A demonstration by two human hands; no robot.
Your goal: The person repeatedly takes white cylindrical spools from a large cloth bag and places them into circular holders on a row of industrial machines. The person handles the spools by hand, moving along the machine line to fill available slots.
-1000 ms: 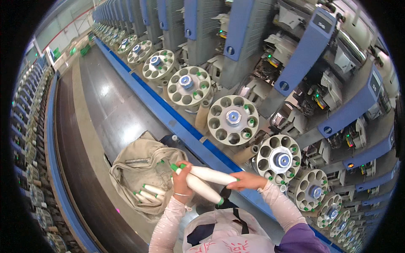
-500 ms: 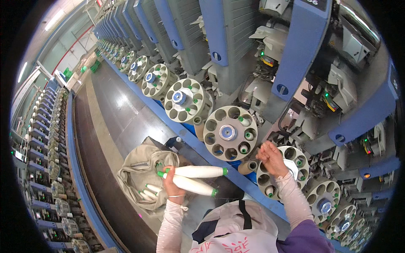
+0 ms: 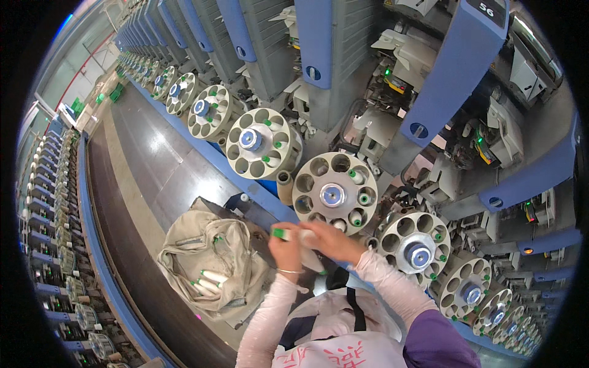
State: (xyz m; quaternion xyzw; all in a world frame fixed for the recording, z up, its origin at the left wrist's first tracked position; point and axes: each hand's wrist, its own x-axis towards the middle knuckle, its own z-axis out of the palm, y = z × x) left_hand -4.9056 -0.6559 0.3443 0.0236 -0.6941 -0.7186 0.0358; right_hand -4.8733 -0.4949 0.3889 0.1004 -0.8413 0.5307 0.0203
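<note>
In front of me my two hands meet over a pair of white yarn bobbins with green ends. My left hand [image 3: 286, 253] is closed round them. One bobbin [image 3: 293, 235] points its green tip left between the hands; the other bobbin [image 3: 313, 260] slants down below my fingers. My right hand [image 3: 336, 243], slightly blurred, has its fingers closed at the right part of the upper bobbin. Just beyond lies a round grey magazine [image 3: 333, 214] with ringed pockets, some holding green-tipped bobbins. Left of my hands, a beige cloth bag [image 3: 178, 262] gapes wide with several bobbins [image 3: 210, 283] inside.
More round magazines [image 3: 250, 159] line the blue machine rail [image 3: 205, 153], running far left and near right. Blue and grey winding units [image 3: 423, 92] rise behind them. A brown cardboard tube [image 3: 284, 189] stands between two magazines. Another machine row [image 3: 61, 233] borders the aisle at left.
My right hand has come left and down from the magazine on the right to the bobbins. My left hand has moved right with the bobbins, away from the bag. The view has shifted slightly.
</note>
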